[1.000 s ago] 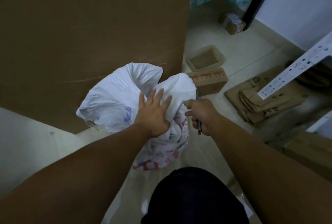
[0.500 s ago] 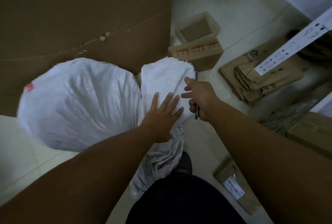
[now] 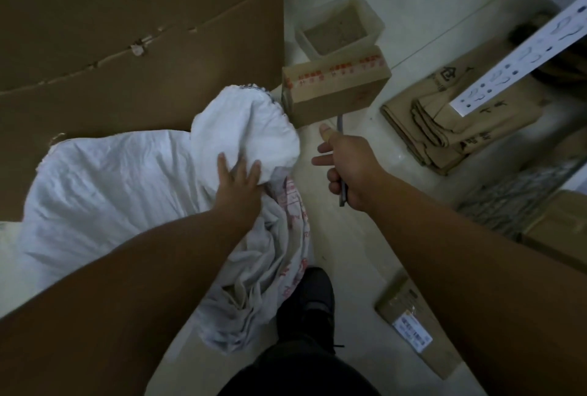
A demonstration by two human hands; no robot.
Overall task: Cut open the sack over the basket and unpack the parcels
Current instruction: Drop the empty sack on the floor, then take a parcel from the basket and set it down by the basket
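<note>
Pale tiled floor [image 3: 422, 30] strewn with boxes and flattened cardboard, tall brown cardboard sheet [image 3: 127, 30] leaning at left. Lying slumped at the foot of that sheet: white woven sack [image 3: 127, 182], soft, crumpled, bulging with unseen parcels. Pressing down on its bunched neck: left hand [image 3: 238, 182], fingers spread flat. Hovering just right of the neck, not touching: right hand [image 3: 346, 167], closed around a slim cutter [image 3: 342, 195], thumb and forefinger extended. Likely floppy and slippery fabric, probably heavy; gripping the gathered neck seems best. No basket showing.
</note>
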